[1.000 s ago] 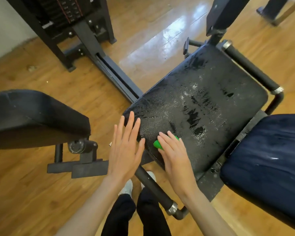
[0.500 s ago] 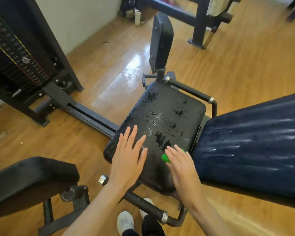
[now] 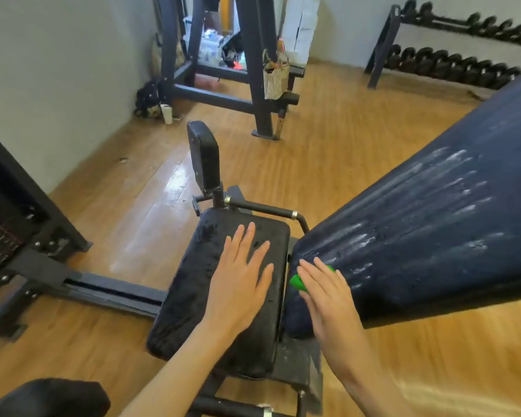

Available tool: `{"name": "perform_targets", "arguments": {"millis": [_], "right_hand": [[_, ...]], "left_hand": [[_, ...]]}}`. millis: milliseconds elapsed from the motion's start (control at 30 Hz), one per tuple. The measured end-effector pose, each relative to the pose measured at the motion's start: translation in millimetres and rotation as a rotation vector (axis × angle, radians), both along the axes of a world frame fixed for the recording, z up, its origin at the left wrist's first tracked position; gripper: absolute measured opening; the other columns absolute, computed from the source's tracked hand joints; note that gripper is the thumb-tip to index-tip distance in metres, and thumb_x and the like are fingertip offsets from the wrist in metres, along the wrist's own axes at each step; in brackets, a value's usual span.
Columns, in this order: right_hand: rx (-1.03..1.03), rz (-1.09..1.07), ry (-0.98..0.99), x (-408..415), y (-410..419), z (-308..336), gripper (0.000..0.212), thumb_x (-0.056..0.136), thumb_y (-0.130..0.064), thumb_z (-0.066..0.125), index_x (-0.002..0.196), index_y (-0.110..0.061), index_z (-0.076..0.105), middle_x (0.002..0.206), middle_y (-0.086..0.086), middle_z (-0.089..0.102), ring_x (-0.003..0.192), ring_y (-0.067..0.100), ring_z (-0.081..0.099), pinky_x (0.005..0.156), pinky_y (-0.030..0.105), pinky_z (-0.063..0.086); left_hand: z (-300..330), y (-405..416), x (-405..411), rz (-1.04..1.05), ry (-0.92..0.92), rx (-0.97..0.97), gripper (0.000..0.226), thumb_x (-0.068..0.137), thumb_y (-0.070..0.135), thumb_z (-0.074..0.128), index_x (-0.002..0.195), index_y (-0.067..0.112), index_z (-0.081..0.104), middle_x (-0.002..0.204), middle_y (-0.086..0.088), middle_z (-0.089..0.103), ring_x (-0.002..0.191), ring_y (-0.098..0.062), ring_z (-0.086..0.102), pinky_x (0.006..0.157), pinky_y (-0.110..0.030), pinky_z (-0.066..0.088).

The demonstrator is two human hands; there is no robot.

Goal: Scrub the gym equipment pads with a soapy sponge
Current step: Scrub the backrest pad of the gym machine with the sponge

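We are in a gym. A weight machine with a black seat pad and a long dark blue back pad stands before us on a wooden plank floor. At our left is a weight stack in a dark steel frame. Against the far wall runs a rack of dumbbells in two rows, and another heavy steel machine frame stands in the corner.

2 bare forearms, no sleeves; left hand, right hand.
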State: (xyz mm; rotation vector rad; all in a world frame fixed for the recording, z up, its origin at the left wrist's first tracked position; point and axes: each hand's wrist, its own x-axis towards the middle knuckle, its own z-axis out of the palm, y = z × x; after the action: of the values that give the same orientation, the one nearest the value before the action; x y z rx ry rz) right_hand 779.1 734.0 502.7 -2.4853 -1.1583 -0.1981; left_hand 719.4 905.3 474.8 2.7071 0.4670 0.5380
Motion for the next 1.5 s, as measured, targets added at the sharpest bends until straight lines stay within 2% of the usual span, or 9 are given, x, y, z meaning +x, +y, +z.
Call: {"name": "perform_targets", "arguments": {"millis": [233,333,567,733,900,1033,1167,1300,1500], "right_hand": [[0.073,-0.071,-0.116,3.7,-31.1,63.5,0.06,0.078,0.0,0.075,0.134,-0.009,0.055,0.14,0.003,0.053,0.136,0.018,0.036,0.11,0.043,0.023],[0.082,-0.097,-0.164,1.9,-44.1,90.7,0.061,0.079,-0.001,0.073,0.136,-0.009,0.053,0.142,0.003,0.051,0.138,0.02,0.037,0.111,0.045,0.025],[0.126,-0.101,-0.278,1.1,-69.2,137.7,0.059,0.079,-0.004,0.072,0.135,-0.008,0.053,0.142,0.004,0.051,0.137,0.022,0.039,0.111,0.05,0.033],[0.175,-0.084,-0.329,3.1,-92.6,170.3,0.063,0.077,0.001,0.075,0.135,-0.007,0.053,0.143,0.004,0.05,0.138,0.021,0.038,0.11,0.05,0.032],[0.243,-0.064,-0.369,2.1,-120.4,205.6,0.059,0.082,-0.004,0.07,0.137,-0.008,0.052,0.144,0.003,0.048,0.14,0.021,0.036,0.11,0.052,0.034],[0.31,-0.022,-0.389,2.6,-148.3,232.8,0.053,0.088,-0.002,0.067,0.138,-0.007,0.051,0.146,0.002,0.046,0.141,0.02,0.034,0.112,0.05,0.03],[0.378,-0.017,-0.41,8.3,-181.2,259.9,0.047,0.09,-0.01,0.055,0.137,-0.007,0.052,0.146,0.001,0.047,0.141,0.02,0.034,0.111,0.051,0.031],[0.414,-0.051,-0.384,29.1,-212.7,270.6,0.046,0.092,-0.014,0.052,0.138,-0.011,0.051,0.145,-0.003,0.047,0.142,0.014,0.032,0.112,0.047,0.031],[0.499,-0.067,-0.32,68.3,-240.0,279.7,0.043,0.094,-0.014,0.053,0.137,-0.013,0.052,0.143,-0.004,0.049,0.14,0.011,0.035,0.11,0.051,0.037]], "left_hand": [[53.8,-22.6,25.2,-0.132,-0.072,0.051,0.056,0.102,0.047,0.026,0.139,0.018,0.055,0.161,-0.007,0.027,0.152,-0.018,0.008,0.122,-0.034,0.0],[74.0,-36.1,32.8,-0.167,-0.099,0.108,0.054,0.102,0.046,0.028,0.137,0.017,0.058,0.157,-0.01,0.035,0.149,-0.021,0.016,0.121,-0.041,0.005],[114.4,-62.8,43.6,-0.215,-0.219,0.102,0.054,0.101,0.045,0.03,0.137,0.016,0.058,0.156,-0.012,0.037,0.146,-0.012,0.005,0.115,-0.047,0.018],[151.0,-85.7,50.9,-0.291,-0.181,-0.009,0.064,0.099,0.054,0.018,0.15,0.023,0.04,0.162,0.002,0.01,0.151,-0.011,-0.006,0.124,-0.042,0.01],[185.1,-118.8,62.4,-0.347,-0.18,0.006,0.066,0.095,0.056,0.009,0.153,0.029,0.024,0.163,0.005,0.001,0.15,-0.008,-0.015,0.122,-0.031,-0.01],[210.2,-147.0,72.7,-0.391,-0.217,0.048,0.055,0.097,0.052,0.009,0.148,0.03,0.009,0.162,0.006,-0.001,0.153,-0.013,-0.008,0.124,-0.038,0.0],[229.8,-173.4,82.8,-0.404,-0.238,0.022,0.058,0.097,0.055,0.007,0.15,0.033,0.014,0.164,0.009,0.0,0.15,-0.004,-0.014,0.122,-0.028,-0.007],[243.9,-199.3,96.7,-0.396,-0.291,0.034,0.061,0.1,0.053,0.013,0.154,0.027,0.027,0.165,0.009,0.006,0.151,-0.003,-0.009,0.124,-0.03,-0.003],[264.1,-224.5,117.1,-0.406,-0.345,-0.036,0.062,0.1,0.056,0.015,0.155,0.029,0.021,0.165,0.012,0.007,0.15,0.002,-0.007,0.121,-0.02,-0.009]]}}
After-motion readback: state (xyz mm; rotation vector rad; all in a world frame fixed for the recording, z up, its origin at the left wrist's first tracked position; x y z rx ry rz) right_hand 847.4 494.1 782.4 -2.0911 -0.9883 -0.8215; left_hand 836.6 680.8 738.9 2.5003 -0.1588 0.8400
